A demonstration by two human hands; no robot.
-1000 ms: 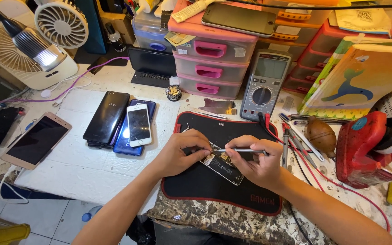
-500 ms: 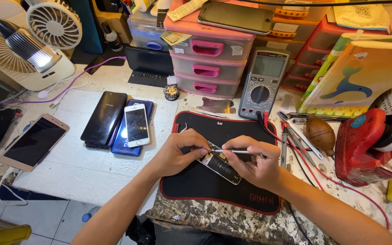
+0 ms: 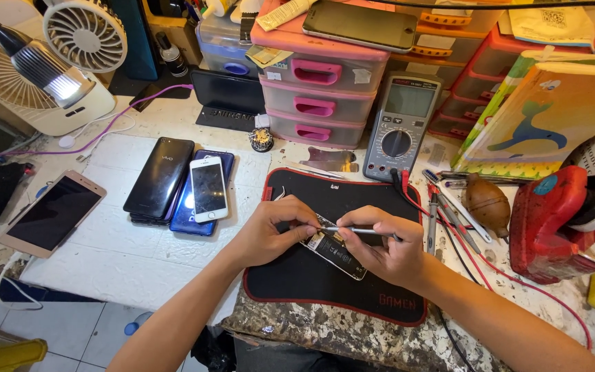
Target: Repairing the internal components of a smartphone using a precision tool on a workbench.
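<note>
Opened phone (image 3: 335, 249) lying tilted on the black work mat (image 3: 311, 289), near the mat's middle, its upper end hidden under both hands, so the inner parts hard to make out. Left hand (image 3: 270, 231) curled, fingertips pinching the phone's upper left edge. Right hand (image 3: 390, 244) closed around a slim metal tool (image 3: 349, 230), held level, tip touching the phone between the hands; exact kind of tool too small to tell. Further out: grey multimeter (image 3: 401, 127) just behind the mat, pink drawer unit (image 3: 321, 93) beside it, stack of three phones (image 3: 187, 186) to the left, brown rubber blower (image 3: 487, 203) to the right, red tape dispenser (image 3: 552, 220) partly cut off at the frame edge.
</note>
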